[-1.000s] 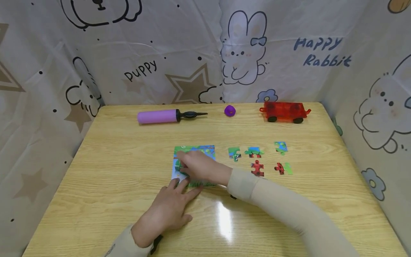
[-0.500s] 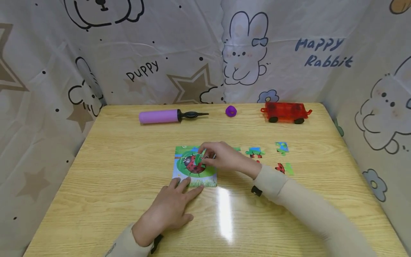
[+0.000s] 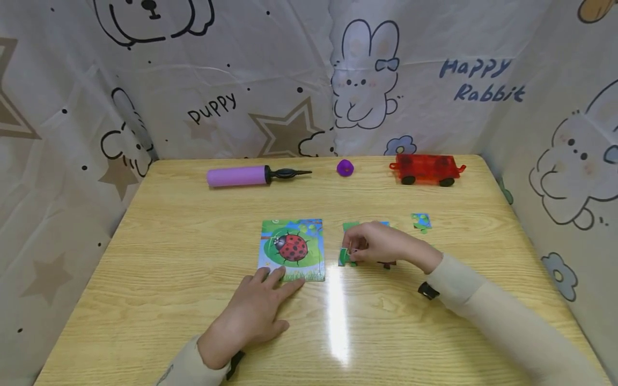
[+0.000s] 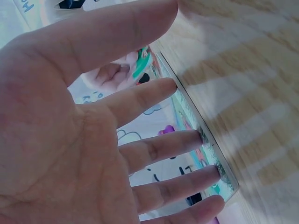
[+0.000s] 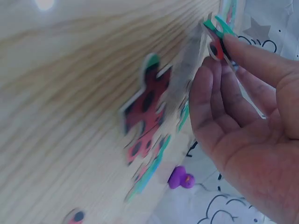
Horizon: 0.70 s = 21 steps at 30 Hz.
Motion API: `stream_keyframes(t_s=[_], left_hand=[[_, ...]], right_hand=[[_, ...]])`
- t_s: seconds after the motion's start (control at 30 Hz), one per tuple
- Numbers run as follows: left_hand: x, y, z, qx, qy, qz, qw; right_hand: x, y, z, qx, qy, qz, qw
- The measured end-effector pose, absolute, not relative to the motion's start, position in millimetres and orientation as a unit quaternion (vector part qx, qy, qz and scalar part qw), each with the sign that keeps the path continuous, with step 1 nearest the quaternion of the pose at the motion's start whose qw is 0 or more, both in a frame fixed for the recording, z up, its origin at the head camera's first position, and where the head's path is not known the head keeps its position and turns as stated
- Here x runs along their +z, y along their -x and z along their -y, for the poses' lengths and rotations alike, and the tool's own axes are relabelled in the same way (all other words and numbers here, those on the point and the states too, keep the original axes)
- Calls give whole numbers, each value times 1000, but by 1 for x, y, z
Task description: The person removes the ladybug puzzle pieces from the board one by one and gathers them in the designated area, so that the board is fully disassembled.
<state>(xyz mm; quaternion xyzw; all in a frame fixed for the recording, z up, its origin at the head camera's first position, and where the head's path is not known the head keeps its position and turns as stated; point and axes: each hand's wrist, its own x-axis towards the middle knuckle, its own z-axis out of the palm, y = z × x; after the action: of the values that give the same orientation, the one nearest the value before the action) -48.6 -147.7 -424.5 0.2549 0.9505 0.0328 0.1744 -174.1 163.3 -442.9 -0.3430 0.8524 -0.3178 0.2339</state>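
On the table lies a square ladybug puzzle picture (image 3: 316, 262). My left hand (image 3: 253, 308) is spread, its fingertips resting along the picture's near edge; in the left wrist view the fingers (image 4: 159, 149) are straight. To the right of the picture, my right hand (image 3: 383, 241) pinches a jigsaw piece (image 3: 343, 256) between thumb and fingers. The right wrist view shows red and green on this jigsaw piece (image 5: 216, 49). Under and behind that hand lie other pieces, partly hidden, among them a red spotted piece (image 5: 147, 102). A blue and green piece (image 3: 421, 221) lies farther right.
Along the table's back edge are a purple hand pump (image 3: 238, 176) with a black nozzle, a small purple ring-like object (image 3: 345, 168) and a red toy wagon (image 3: 427, 169). A printed cloth (image 3: 285, 64) hangs behind and at both sides.
My right hand has moved right, from above the ladybug picture to the loose pieces, carrying the jigsaw piece and lowering it near the table. My left hand has stayed at the picture's edge.
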Motion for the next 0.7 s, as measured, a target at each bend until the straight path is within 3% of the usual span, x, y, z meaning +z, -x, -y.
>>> stream_keyframes(t_s=[0.17, 0.43, 0.7], left_hand=[[-425, 48, 147, 45, -247, -952, 176], [-426, 49, 146, 45, -255, -952, 161], [-430, 57, 148, 41, -268, -950, 156]], right_hand=[[-447, 170, -174, -298, 339, -859, 241], [-446, 163, -168, -228, 345, -894, 171], [-442, 159, -160, -201, 339, -906, 155]])
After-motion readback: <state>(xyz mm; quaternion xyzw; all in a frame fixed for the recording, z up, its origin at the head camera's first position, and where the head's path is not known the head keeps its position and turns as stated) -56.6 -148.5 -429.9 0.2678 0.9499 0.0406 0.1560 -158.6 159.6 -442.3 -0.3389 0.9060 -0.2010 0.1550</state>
